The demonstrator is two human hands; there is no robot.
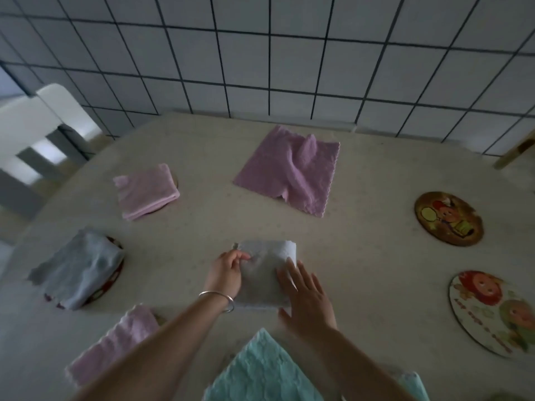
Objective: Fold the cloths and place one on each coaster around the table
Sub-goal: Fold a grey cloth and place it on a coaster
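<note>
Near the table's (362,198) front edge the folded grey cloth (265,273) lies under both hands, left fingers (241,256) pinching its far-left corner, right hand (307,296) flat, and the bare coasters (448,218) lie to the right, nearer that hand.

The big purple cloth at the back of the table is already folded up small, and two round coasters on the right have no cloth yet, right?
Not quite. In the head view the purple cloth lies spread open, unfolded. The two coasters on the right are indeed bare.
</note>
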